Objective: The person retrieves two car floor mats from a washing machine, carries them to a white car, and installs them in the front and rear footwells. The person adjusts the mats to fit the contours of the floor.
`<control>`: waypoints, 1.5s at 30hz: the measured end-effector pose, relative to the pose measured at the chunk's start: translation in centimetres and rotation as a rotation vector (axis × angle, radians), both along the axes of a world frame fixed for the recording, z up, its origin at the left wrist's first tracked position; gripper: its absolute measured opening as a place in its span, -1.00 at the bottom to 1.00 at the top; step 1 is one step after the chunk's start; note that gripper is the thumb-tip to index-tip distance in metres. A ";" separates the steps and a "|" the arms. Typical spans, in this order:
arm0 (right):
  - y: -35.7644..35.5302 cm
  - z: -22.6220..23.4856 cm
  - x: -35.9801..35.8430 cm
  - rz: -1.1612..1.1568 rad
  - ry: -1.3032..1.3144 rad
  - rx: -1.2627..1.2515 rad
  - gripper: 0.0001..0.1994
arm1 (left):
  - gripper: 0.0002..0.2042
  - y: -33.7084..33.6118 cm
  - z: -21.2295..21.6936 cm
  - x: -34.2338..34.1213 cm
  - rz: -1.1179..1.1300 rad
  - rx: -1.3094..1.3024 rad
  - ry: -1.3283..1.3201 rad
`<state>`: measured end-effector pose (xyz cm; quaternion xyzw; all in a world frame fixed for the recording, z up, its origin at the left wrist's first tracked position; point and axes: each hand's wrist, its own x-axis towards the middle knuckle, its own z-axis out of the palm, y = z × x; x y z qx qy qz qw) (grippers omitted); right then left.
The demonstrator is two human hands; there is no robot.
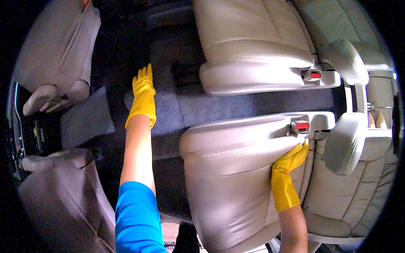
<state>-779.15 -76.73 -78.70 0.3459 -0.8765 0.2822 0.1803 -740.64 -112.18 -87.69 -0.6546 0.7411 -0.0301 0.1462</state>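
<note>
Both of my hands wear yellow rubber gloves. My left hand [144, 86] reaches out over the dark carpeted car floor [190, 107], its fingers stretched and slightly apart, holding nothing. Whether its palm touches the carpet, I cannot tell. Farther right, my right hand [291, 162] leans on the near beige leather seat [230, 181], where the cushion meets the backrest. Its fingers are extended and its fingertips lie just below a red seat belt buckle [302, 126]. No object shows in that hand.
Across the carpeted aisle stands a second beige seat [253, 38] with its own red buckle [315, 75]. Two padded armrests [346, 143] jut from the backrests at right. Front seats [59, 46] border the left side, with a grey floor mat [87, 118] between them.
</note>
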 end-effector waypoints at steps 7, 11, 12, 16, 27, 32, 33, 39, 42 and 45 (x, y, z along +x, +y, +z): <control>-0.2 0.1 -0.2 -0.035 -0.053 0.046 -0.42 | -0.20 -0.5 -0.9 0.5 0.053 0.127 -0.050; -0.5 0.7 0.2 0.012 -0.123 -0.013 -0.38 | -0.60 1.4 1.9 1.8 -0.146 0.161 -0.069; 0.0 0.8 -0.1 -0.018 -0.125 0.025 -0.37 | -0.68 3.8 3.9 0.6 -0.242 0.121 -0.047; 0.5 0.3 -0.4 0.008 -0.076 0.019 -0.40 | -0.78 13.1 5.8 5.1 -0.303 0.134 -0.093; -1.5 3.1 1.4 -0.047 -0.244 0.033 -0.37 | -0.10 -4.1 22.1 4.8 -0.123 -0.699 -0.108; -0.1 1.6 0.2 -0.042 -0.119 0.062 -0.39 | -0.09 -2.0 15.8 4.5 -0.005 -0.610 0.049; -0.1 1.5 0.1 -0.037 -0.087 0.074 -0.40 | -0.12 0.6 13.0 5.5 0.003 -0.551 0.102; 0.4 0.8 0.1 -0.013 -0.044 0.072 -0.43 | -0.20 20.7 1.3 12.0 0.053 -0.194 0.321; 0.0 1.4 0.5 0.057 -0.091 0.008 -0.47 | -0.22 30.8 -1.5 14.9 0.295 -0.037 0.358; -0.3 1.9 0.7 0.086 -0.082 -0.003 -0.49 | -0.22 38.1 -2.4 16.2 0.373 0.030 0.377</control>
